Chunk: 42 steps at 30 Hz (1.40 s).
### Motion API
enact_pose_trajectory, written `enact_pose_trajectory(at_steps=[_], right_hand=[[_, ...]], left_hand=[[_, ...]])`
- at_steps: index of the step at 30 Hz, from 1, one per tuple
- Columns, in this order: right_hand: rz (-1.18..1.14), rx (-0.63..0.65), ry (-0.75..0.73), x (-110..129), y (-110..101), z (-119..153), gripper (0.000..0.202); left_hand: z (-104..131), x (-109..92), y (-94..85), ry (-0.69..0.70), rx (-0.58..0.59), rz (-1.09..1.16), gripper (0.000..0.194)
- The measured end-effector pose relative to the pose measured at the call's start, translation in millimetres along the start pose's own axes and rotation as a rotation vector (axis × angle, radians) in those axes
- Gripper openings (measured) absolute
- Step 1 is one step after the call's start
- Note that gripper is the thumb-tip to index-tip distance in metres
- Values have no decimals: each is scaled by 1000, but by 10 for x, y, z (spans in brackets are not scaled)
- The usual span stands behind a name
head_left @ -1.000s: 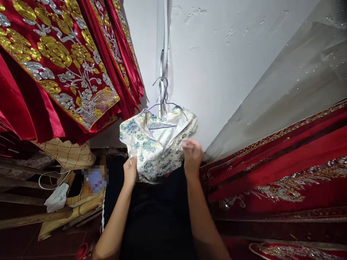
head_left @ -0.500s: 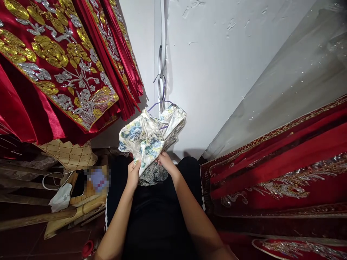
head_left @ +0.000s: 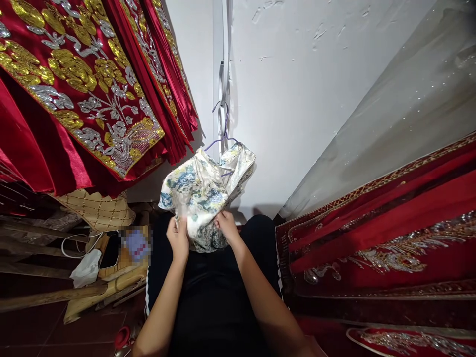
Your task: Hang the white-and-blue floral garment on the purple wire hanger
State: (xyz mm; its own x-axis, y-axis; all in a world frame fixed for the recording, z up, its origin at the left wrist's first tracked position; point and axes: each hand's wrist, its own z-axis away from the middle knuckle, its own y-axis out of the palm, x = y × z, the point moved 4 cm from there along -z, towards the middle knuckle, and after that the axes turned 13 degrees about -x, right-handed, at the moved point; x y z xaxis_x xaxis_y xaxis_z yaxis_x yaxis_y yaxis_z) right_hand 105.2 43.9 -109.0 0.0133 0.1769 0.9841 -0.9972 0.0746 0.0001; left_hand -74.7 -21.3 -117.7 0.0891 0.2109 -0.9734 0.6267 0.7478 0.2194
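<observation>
A cream garment [head_left: 203, 191] with blue and yellow flowers hangs from a purple hanger [head_left: 225, 133] in front of the wall. Its neck opening is spread at the right. My left hand [head_left: 178, 238] is closed on the garment's lower left edge, thumb raised against the cloth. At the front edge, lower right, my right hand [head_left: 226, 225] pinches the fabric. The lower part of the garment bunches between my hands, above my lap.
Red garments with gold and silver sequins [head_left: 107, 89] hang at the upper left. Red embroidered fabric [head_left: 372, 248] and a sheer sparkly cover [head_left: 375, 119] fill the right. A bamboo stool [head_left: 122, 282] with a dark phone [head_left: 110, 251] and white tissue [head_left: 86, 267] stands lower left.
My left hand has shifted slightly left and up along the garment, and the cloth between my hands has flattened out from its pointed fold. My right hand has hardly moved.
</observation>
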Motion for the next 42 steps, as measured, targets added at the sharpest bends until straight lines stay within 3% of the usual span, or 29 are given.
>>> enact_pose_trajectory(at_steps=[2, 3, 5, 8, 11, 14, 20, 23, 25, 27, 30, 32, 34, 36, 38, 40, 42], right_hand=[[18, 10, 17, 16, -128, -6, 23], [35, 26, 25, 27, -176, -2, 23], [71, 76, 35, 54, -223, 29, 21], [111, 159, 38, 116, -198, 118, 22], [98, 181, 24, 286, -196, 174, 23], [-46, 86, -52, 720, -296, 106, 22], [-285, -106, -251, 1949, -357, -121, 15], [-340, -125, -376, 2218, -288, -71, 17], [-315, -97, -411, 2208, -257, 8, 18], [-261, -68, -419, 2140, -256, 95, 18], [-183, -63, -451, 2103, -280, 190, 19], [-167, -64, -502, 2125, -276, 195, 20], [-149, -77, -531, 2103, -254, 135, 20], [-85, -114, -506, 1974, -234, 27, 20], [6, -135, -435, 1745, -220, -71, 22], [55, -121, -354, 1484, -212, -100, 23], [64, -80, -298, 1269, -195, -47, 24]], left_hand=[[6, -121, -46, 237, -158, -122, 55], [45, -168, -17, 335, -158, -188, 59], [176, -206, 150, 446, 32, -291, 53], [425, -170, 475, 389, 429, -317, 27], [549, -165, 662, 313, 565, -302, 15], [559, -175, 711, 345, 601, -330, 17], [482, -73, 752, 419, 712, -504, 17], [382, -162, 887, 411, 813, -563, 15], [289, -410, 1013, 428, 830, -532, 11], [195, -830, 1147, 490, 789, -383, 7], [73, -1579, 1297, 641, 603, -57, 40], [62, -1941, 1411, 773, 583, -61, 30], [74, -2158, 1504, 889, 587, -126, 20], [47, -2260, 1524, 948, 536, -145, 19], [-89, -2275, 1429, 926, 371, -90, 19], [-348, -2184, 1206, 811, 107, 30, 18], [-664, -1935, 913, 559, -138, 220, 17]])
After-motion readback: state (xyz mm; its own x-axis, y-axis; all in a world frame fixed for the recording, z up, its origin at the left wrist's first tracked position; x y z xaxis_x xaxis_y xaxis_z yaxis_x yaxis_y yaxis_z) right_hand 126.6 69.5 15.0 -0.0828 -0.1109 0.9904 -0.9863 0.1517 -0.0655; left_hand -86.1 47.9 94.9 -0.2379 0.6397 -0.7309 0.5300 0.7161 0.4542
